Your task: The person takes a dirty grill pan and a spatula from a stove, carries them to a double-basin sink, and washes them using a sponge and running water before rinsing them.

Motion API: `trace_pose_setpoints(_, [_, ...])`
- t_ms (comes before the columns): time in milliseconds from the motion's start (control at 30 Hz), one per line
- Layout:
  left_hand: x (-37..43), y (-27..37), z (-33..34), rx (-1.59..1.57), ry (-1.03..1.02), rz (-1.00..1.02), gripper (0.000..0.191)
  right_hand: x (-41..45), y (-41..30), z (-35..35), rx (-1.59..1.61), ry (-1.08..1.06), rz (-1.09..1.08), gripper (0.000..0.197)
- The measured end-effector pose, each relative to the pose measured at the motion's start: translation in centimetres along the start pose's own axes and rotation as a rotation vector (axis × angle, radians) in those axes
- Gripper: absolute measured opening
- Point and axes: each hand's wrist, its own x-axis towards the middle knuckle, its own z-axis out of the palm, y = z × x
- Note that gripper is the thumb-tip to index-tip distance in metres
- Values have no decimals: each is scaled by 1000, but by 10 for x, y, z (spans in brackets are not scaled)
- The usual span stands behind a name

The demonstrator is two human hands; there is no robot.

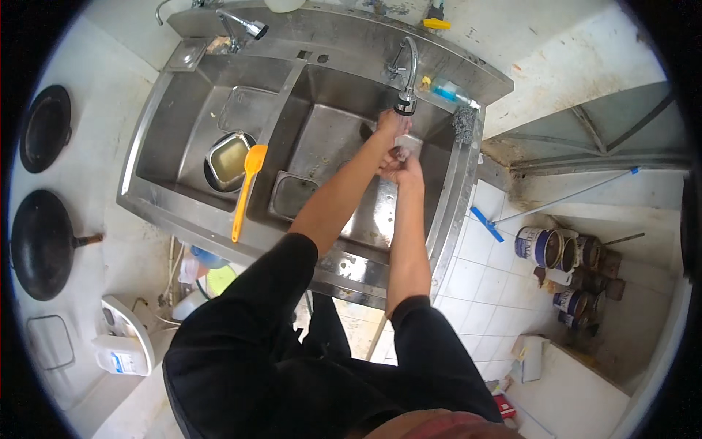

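My left hand (391, 125) is directly beneath the spout of a chrome gooseneck faucet (411, 66), over the right basin (334, 129) of a stainless steel double sink. Just below it, my right hand (407, 169) has its palm turned up and its fingers bent towards the left. Something pale and wet shows at the right fingers, too blurred to tell whether it is held or only water or foam. The left fingers partly overlap under the spout, so their grip is unclear. A rectangular metal pan (295, 195) rests in the basin's near left corner.
An orange slotted spatula (249, 181) lies across the divider. The left basin holds a metal pan of cloudy liquid (229, 159). A steel wool scourer (464, 125) and a bottle of blue liquid (447, 92) sit on the right rim. A blue floor squeegee (487, 224) stands right.
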Motion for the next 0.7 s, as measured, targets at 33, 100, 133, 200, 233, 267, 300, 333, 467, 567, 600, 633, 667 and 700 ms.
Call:
trace_pose_setpoints(33, [-5, 1, 17, 132, -85, -109, 19, 2, -3, -22, -6, 17, -19, 16])
trace_pose_setpoints(100, [-11, 3, 34, 80, -53, -138, 25, 17, 3, -62, 92, -216, 141, 7])
trace_pose_setpoints(133, [-9, 6, 29, -34, -187, -176, 29, 24, 9, -69, 84, -217, 140, 7])
trace_pose_setpoints(200, [-18, 5, 18, -171, -302, -196, 39, 32, 26, -77, 350, -3, 106, 9])
trace_pose_setpoints(233, [-24, 3, 5, -163, -294, -208, 39, 27, 36, -81, 363, 4, 113, 9])
trace_pose_setpoints(267, [-33, 4, -11, -146, -339, -181, 34, 20, 46, -86, 145, 69, -4, 10])
trace_pose_setpoints(300, [-39, 10, -35, -123, -371, -141, 30, 9, 63, -76, -78, 120, -106, 11])
trace_pose_setpoints(333, [-51, 17, -48, -110, -362, -150, 30, -8, 69, -76, -150, 85, -111, 8])
trace_pose_setpoints(467, [-112, 57, -89, 406, -159, 211, 24, -51, 77, -87, -284, 48, -78, 8])
trace_pose_setpoints(567, [-144, 103, -131, 438, -156, 270, 32, -67, 73, -81, -252, -70, -16, 9])
trace_pose_setpoints(600, [-158, 122, -132, 432, -158, 237, 32, -71, 70, -81, -250, -83, -43, 9])
trace_pose_setpoints(633, [-171, 139, -139, 423, -147, 205, 31, -75, 73, -78, -256, -99, -60, 9])
trace_pose_setpoints(667, [-184, 156, -145, 460, -118, 245, 33, -79, 82, -75, -249, -107, -57, 9])
trace_pose_setpoints(700, [-195, 175, -152, 469, -113, 257, 33, -85, 88, -63, -332, -65, -139, 8])
